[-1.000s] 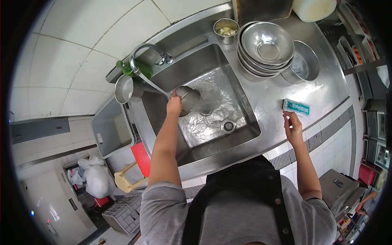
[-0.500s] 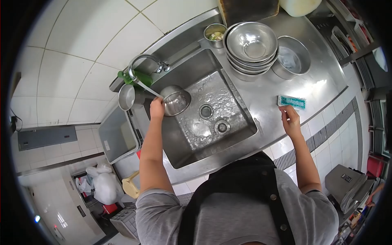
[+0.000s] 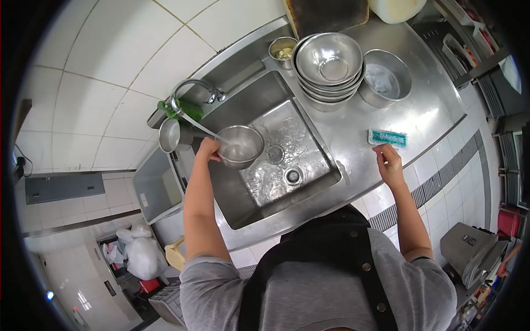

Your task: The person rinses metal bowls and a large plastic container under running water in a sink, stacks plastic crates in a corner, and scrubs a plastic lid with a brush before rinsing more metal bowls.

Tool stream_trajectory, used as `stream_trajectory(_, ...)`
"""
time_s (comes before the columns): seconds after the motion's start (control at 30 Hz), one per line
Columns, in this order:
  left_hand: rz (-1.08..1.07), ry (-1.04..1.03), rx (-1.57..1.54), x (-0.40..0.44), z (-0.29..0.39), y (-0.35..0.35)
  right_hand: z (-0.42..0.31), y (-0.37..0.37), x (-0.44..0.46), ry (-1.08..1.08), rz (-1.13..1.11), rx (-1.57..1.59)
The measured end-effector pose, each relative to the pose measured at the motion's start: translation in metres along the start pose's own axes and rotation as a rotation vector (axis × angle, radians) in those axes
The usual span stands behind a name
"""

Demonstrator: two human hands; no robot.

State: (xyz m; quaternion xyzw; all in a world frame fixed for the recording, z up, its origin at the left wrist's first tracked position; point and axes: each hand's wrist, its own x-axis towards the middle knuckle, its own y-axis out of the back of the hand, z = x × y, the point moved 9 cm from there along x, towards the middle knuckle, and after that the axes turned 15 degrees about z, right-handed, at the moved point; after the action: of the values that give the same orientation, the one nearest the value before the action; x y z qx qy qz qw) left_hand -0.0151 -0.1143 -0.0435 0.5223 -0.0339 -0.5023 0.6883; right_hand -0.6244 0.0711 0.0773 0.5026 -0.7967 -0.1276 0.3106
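My left hand [image 3: 208, 149] is closed on the rim of a round steel bowl [image 3: 249, 158] over the left part of the sink [image 3: 251, 212]. The bowl's inside faces up, and a stream of water from the curved faucet [image 3: 190, 83] runs into it. On the counter to the right lies a white scrub brush [image 3: 387, 138] with green bristles. Just below the brush hovers my right hand [image 3: 391, 164], its fingers loosely bent and apart, with nothing seen in them. Its fingertips look slightly clear of the brush.
Several nested steel bowls [image 3: 330, 59] are stacked behind the sink's right side. Beside them stand a deep steel pot [image 3: 401, 85] holding something pale and a small cup [image 3: 283, 48] with food scraps. Another metal pot [image 3: 169, 135] and a grey bin [image 3: 157, 179] are at the left.
The bowl has turned from tilted over, outside showing, to opening upward under the water stream. My right fingertips have drawn slightly away from the brush. The view has shifted a little.
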Motion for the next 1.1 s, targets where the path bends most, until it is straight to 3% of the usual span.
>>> stream_trajectory(0.1, -0.049, 0.116, 0.042, -0.018, -0.003, 0.012, 0.001, -0.004, -0.001, 0.011, 0.005, 0.039)
stream_trajectory(0.2, -0.014, -0.046, 0.189, -0.015, 0.011, 0.015, 0.001, -0.013, 0.0, 0.049, -0.007, 0.09)
stream_trajectory(0.23, 0.186, -0.24, 0.143, -0.012, 0.022, 0.024, -0.004, -0.017, 0.002, 0.064, -0.022, 0.097)
stream_trajectory(0.33, 0.429, -0.78, 0.37, -0.038, 0.066, 0.024, -0.02, -0.028, 0.006, 0.103, -0.043, 0.137)
stream_trajectory(0.4, 0.439, -0.747, 0.415, -0.06, 0.071, 0.013, -0.031, -0.033, 0.01, 0.134, -0.055, 0.151)
stream_trajectory(0.67, 0.541, -1.007, 0.438, -0.143, 0.09, -0.032, -0.087, -0.091, 0.006, 0.236, -0.116, 0.353)
stream_trajectory(0.73, 0.603, -1.178, 0.491, -0.172, 0.108, -0.033, -0.11, -0.107, 0.002, 0.354, -0.149, 0.393)
stream_trajectory(0.83, 0.638, -1.31, 0.486, -0.224, 0.151, -0.008, -0.126, -0.114, 0.009, 0.354, -0.181, 0.363)
stream_trajectory(0.97, 0.743, -1.301, -0.045, -0.268, 0.216, 0.064, -0.11, -0.1, 0.041, 0.187, -0.052, 0.48)
stream_trajectory(1.07, 0.622, -1.11, -0.334, -0.265, 0.264, 0.09, -0.11, -0.082, 0.06, 0.173, 0.032, 0.512)
stream_trajectory(1.1, 0.611, -1.022, -0.29, -0.259, 0.277, 0.088, -0.109, -0.081, 0.061, 0.174, 0.036, 0.517)
